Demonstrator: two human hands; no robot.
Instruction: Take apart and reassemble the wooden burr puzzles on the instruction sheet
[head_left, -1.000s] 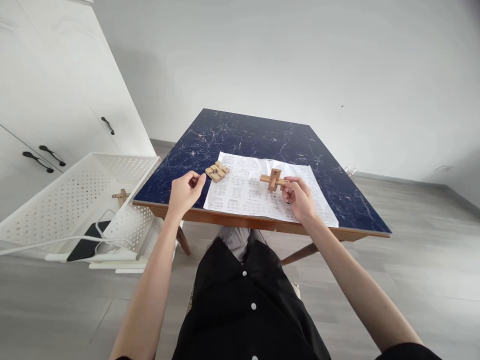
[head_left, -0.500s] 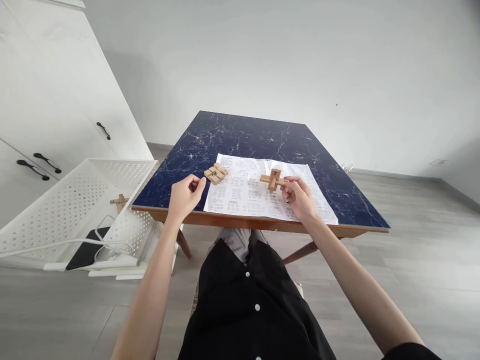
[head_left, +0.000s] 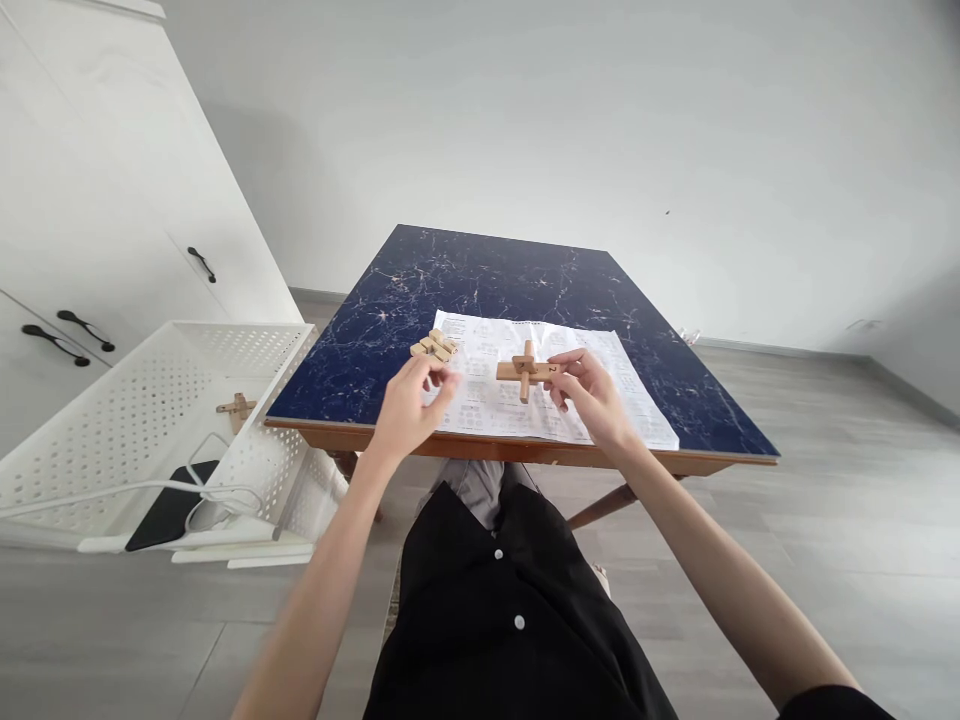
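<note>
In my right hand [head_left: 589, 395] is a cross-shaped wooden burr puzzle [head_left: 525, 370], gripped by the end of its horizontal bar, where a written mark shows. It is held over a white printed sheet [head_left: 480, 400] with rows of small diagrams. My left hand [head_left: 414, 405] is over the sheet's left edge, its thumb apart from the curled fingers and nothing seen between them. Just beyond that hand lies a small group of notched wooden blocks [head_left: 435, 345], partly hidden by the fingers.
The sheet lies on a dark blue marbled table [head_left: 495, 270] with a wooden edge. To the left stands a white perforated basket [head_left: 97, 430] holding another wooden puzzle piece [head_left: 238, 408], a black flat object [head_left: 169, 510] and a white cable. Behind it is a white cabinet [head_left: 112, 180].
My left hand has moved right, toward the puzzle, and its thumb has parted from the fingers. The puzzle in my right hand has turned and shifted slightly left.
</note>
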